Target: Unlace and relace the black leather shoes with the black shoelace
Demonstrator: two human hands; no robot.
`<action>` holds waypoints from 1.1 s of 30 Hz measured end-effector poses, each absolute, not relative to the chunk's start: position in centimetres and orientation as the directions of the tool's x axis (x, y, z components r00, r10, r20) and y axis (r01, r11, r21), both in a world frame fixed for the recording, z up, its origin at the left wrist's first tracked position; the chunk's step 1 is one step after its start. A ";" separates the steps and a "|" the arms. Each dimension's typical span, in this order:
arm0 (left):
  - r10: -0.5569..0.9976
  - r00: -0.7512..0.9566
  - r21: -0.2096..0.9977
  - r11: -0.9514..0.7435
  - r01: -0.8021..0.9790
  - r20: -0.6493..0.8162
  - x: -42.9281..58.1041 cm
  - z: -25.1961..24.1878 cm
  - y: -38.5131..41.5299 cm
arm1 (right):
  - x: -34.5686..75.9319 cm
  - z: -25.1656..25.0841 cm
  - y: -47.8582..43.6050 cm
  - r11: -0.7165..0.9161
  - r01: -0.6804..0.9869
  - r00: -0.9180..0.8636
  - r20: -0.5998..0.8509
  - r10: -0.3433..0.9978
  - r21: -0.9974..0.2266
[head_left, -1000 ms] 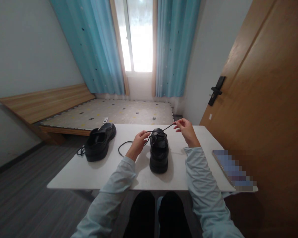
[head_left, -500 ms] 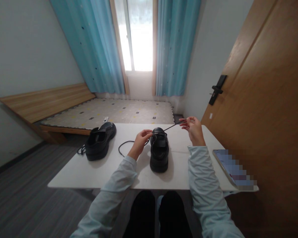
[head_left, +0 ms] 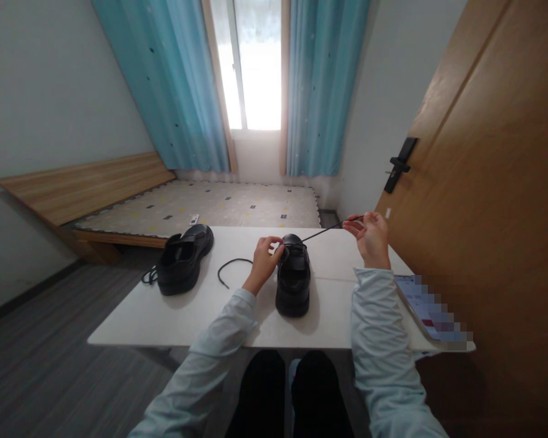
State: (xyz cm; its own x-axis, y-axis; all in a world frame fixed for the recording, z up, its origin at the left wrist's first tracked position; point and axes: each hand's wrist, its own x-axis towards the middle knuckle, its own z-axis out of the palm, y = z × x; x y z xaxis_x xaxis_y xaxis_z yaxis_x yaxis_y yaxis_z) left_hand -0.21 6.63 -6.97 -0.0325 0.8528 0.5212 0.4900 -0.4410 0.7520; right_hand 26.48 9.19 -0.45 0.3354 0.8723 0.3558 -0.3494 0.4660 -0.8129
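A black shoe (head_left: 293, 286) stands on the white table in front of me, its toe pointing away. My left hand (head_left: 266, 258) is closed at the shoe's upper left side, with thumb and fingertips gripping near the lacing. My right hand (head_left: 369, 237) is raised to the right of the shoe, pinching a black shoelace (head_left: 322, 231). The lace runs taut from the shoe's front up to those fingers. Its other end curves over the table to the left of my left hand. What exactly lies under my left fingertips is partly hidden.
A second black shoe (head_left: 182, 261) sits at the table's left, with a bundled lace (head_left: 150, 277) beside its heel. A phone (head_left: 427, 307), partly blurred out, lies along the right edge of the white table (head_left: 201, 322). Beyond are a bed (head_left: 237, 201) and a wooden door (head_left: 493, 201).
My right hand has moved right, drawing more lace out from the shoe. My left hand has come in against the shoe, and the loop of lace on the left has shortened.
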 end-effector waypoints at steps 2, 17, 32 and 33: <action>0.813 0.076 0.699 -0.540 0.469 0.578 -0.2 -6.5 6.1 | 26.5 -0.4 9.2 0.506 -0.350 0.343 0.395 0.852 -0.788; 0.732 0.409 0.544 -0.680 0.492 0.545 0.1 -6.0 5.6 | 26.9 -1.1 9.3 0.403 0.000 0.246 0.390 0.887 -0.915; 0.727 0.433 0.430 -0.674 0.601 0.533 0.5 -6.0 5.4 | 26.4 -0.9 8.7 0.465 0.109 0.015 0.470 0.883 -0.878; 0.726 0.437 0.423 -0.674 0.605 0.531 0.5 -6.0 5.4 | 26.3 -1.1 8.8 0.460 0.199 -0.050 0.459 0.887 -0.866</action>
State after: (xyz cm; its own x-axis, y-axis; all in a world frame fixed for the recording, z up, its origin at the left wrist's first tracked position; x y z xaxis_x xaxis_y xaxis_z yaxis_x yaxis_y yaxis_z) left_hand 0.45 5.41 -6.00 0.4371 0.7262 0.5306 0.6055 -0.6738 0.4235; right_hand 26.30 8.77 -1.07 -0.0503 0.8868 0.4593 0.1986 0.4596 -0.8656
